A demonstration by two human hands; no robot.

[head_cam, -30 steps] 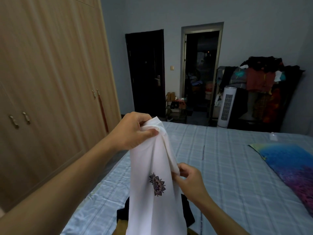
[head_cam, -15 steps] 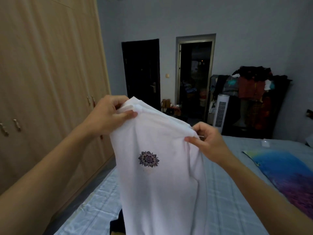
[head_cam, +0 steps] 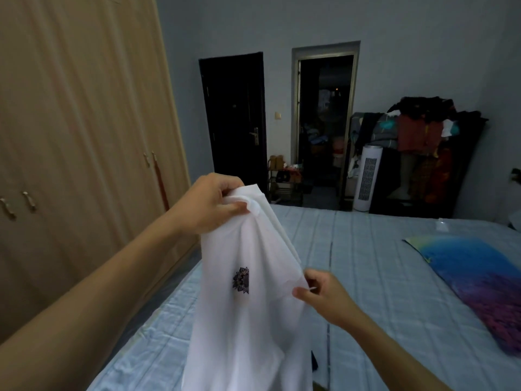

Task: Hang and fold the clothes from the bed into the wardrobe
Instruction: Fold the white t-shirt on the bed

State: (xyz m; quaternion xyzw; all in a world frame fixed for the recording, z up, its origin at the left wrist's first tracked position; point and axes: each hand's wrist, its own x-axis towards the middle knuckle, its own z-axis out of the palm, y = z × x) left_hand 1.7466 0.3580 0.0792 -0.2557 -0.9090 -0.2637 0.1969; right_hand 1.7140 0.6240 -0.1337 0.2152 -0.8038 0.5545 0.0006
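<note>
The left hand (head_cam: pixel 208 203) grips the top edge of the white cotton shirt with a small dark flower print (head_cam: pixel 248 300), held above the blue checked bed (head_cam: pixel 394 277); the right hand (head_cam: pixel 324 294) pinches its side lower down, probably to spread it for hanging.

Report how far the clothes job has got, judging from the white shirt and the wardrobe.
Done: nothing visibly put away; the wardrobe doors are closed. In hand: the white shirt hangs above the bed, the left hand gripping its top and the right hand pinching its edge lower down. Left: hang or fold this shirt, handle the dark garment peeking out below it, and open the wardrobe.
</note>
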